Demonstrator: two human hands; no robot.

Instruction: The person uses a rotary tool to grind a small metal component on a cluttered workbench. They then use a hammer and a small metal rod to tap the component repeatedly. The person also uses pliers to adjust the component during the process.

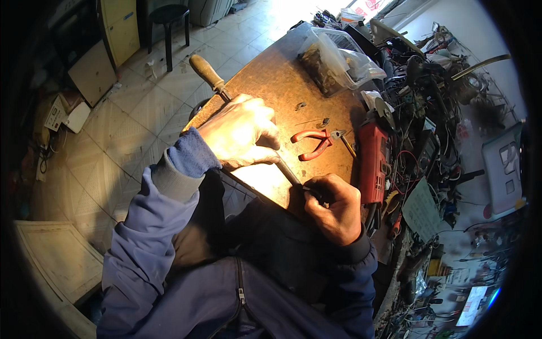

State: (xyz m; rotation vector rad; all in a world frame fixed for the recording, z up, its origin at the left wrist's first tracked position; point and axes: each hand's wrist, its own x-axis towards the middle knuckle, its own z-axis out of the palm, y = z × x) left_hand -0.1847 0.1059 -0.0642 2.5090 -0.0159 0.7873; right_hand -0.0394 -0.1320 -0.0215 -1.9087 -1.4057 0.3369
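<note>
A long metal file (pixel 289 172) with a light wooden handle (pixel 206 72) lies slantwise over the near edge of the wooden workbench (pixel 265 73). My left hand (pixel 243 133) is closed over its middle, hiding part of the blade, while the handle sticks out beyond my knuckles. At the blade's other end, my right hand (pixel 337 208) pinches a small dark piece (pixel 314 194) against or right beside the tip. Fingers cover most of that piece, so its kind cannot be made out. Red-handled pliers (pixel 314 143) rest on the bench just past both hands.
A red boxy device (pixel 373 161) stands along the bench's right side. Farther back sits a clear plastic container (pixel 339 59) with dark contents. Tangled cables and parts (pixel 420 90) pile up on the right. A black stool (pixel 169 16) stands on the tiled floor at the far left.
</note>
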